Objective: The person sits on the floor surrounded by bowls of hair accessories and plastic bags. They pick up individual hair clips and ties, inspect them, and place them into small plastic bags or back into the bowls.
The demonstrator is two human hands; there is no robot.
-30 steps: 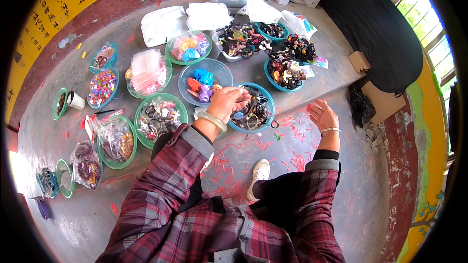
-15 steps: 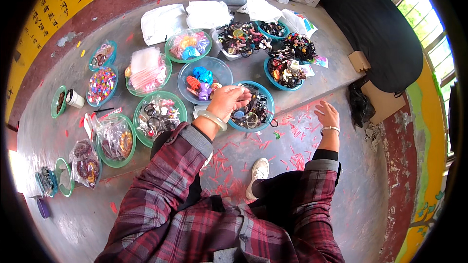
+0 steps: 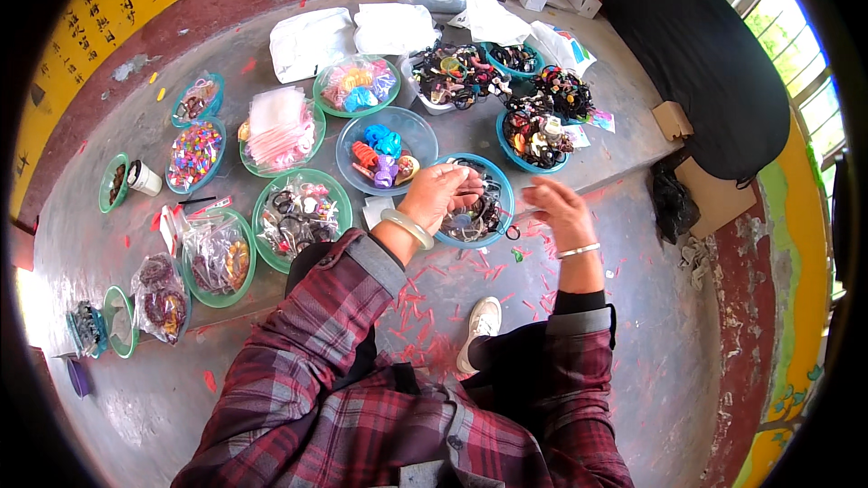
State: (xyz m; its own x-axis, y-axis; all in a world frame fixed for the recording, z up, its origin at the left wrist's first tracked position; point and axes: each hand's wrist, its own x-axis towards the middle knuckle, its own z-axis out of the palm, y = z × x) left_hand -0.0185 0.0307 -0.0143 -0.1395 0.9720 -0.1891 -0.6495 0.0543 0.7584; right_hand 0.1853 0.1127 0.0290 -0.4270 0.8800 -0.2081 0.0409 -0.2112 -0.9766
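**The gap narrows at the blue bowl**

On the grey platform, the bowl sits at the near edge. The right hand, blurred, has swung inward, bringing both hands closer together; its fingers are bent, but any grip is unclear. The left hand curls over the bowl's left side, possible hold hidden. Dark hair bands fill the bowl
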